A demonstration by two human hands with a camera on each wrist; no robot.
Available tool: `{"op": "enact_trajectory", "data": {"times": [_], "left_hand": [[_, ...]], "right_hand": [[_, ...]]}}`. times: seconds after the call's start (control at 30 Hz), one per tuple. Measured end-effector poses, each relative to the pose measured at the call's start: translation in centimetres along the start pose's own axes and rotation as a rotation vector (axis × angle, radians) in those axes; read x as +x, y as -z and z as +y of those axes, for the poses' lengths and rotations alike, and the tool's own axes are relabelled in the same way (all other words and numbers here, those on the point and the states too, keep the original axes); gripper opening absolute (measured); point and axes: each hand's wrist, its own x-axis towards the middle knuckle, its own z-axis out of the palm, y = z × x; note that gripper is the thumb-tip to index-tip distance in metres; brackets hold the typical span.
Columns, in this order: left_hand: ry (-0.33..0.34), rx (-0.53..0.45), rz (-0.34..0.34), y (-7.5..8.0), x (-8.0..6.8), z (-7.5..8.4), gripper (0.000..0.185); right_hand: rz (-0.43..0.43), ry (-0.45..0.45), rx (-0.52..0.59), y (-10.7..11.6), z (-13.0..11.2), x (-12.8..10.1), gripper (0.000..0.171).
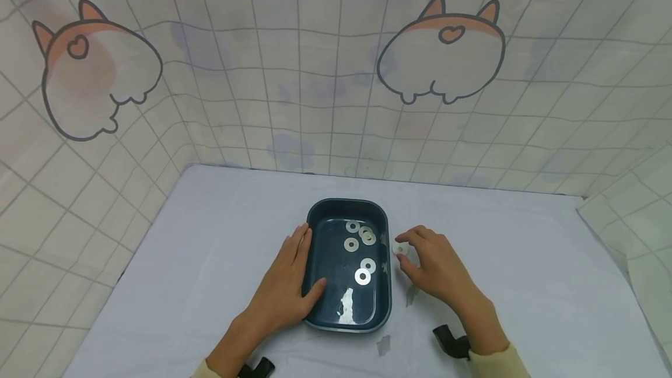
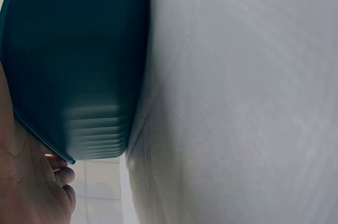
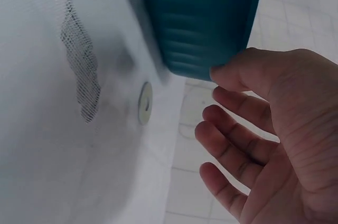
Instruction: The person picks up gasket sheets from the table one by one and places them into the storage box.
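Observation:
A dark blue-green rectangular tray (image 1: 325, 249) sits on the white-covered table. Inside it lie several flat metal washers (image 1: 357, 277), mostly toward its right side. My left hand (image 1: 283, 282) rests along the tray's left rim, fingers extended, with the thumb over the inside edge. To the right of the tray, my right hand (image 1: 438, 264) hovers with thumb and index finger apart around one washer (image 1: 403, 252). The right wrist view shows this washer (image 3: 141, 105) flat on the cloth, apart from the loosely bent fingers (image 3: 227, 145).
Grey patches (image 1: 384, 345) show on the cloth near the tray's front right. Black wrist-worn devices (image 1: 452, 343) are on both wrists. A tile-patterned curtain (image 1: 336, 74) with cartoon animals stands behind the table and along its sides.

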Motion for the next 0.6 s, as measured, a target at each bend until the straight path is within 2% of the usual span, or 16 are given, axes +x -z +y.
{"op": "enact_trajectory", "data": {"times": [0.27,0.6], "left_hand": [[-0.001,0.006,0.003,0.0,0.0,0.0,0.097],[0.019,0.010,-0.031,0.1,-0.1,-0.1,0.096]], "right_hand": [[-0.009,-0.026,0.030,-1.0,1.1,0.2,0.027],[-0.017,-0.015,0.036,-2.1,1.8,0.3,0.028]]}}
